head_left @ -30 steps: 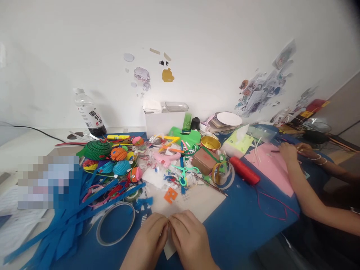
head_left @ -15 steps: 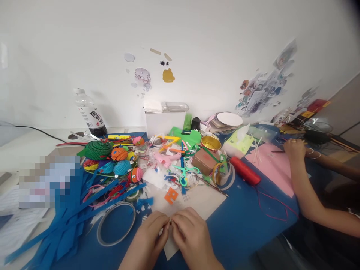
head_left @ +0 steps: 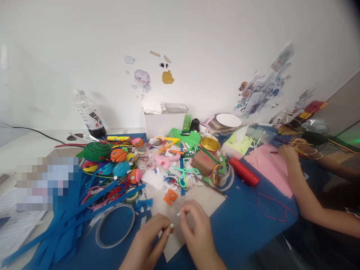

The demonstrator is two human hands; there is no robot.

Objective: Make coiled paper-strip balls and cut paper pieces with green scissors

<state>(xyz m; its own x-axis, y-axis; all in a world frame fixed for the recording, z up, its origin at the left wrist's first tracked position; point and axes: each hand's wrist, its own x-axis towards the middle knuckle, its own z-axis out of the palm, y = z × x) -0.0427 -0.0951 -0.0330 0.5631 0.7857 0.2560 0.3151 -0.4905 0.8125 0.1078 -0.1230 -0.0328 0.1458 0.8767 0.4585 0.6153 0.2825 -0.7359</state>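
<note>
Desk with a blue cover (head_left: 239,232), carrying a heap of long blue strips (head_left: 64,225), some ribbed like corrugated card, well to the left of the landmark, a flat beige sheet (head_left: 210,201) with a dull, smooth face. Over the near end of that sheet, the left hand (head_left: 150,240) and the right hand (head_left: 198,228), whose fingertips met half a second ago, are now parted; each closes thumb and finger on a separate tiny piece, so the handwork is divided between two bits. Whether either hand touches the sheet cannot be told. Left of the sheet lies a thin, round grey ring (head_left: 98,240), its material unclear; right of it, a cylindrical red spool (head_left: 244,171) wound with glossy thread. At the sheet's far end are mint-green scissors (head_left: 185,172) with looped handles, and, on the sheet, a flat orange piece (head_left: 168,196) with a notched outline. Smallest, above the sheet: a rounded white pellet (head_left: 171,225) in the left pinch and a slim white scrap (head_left: 179,213) in the right, textures too small to judge.
</note>
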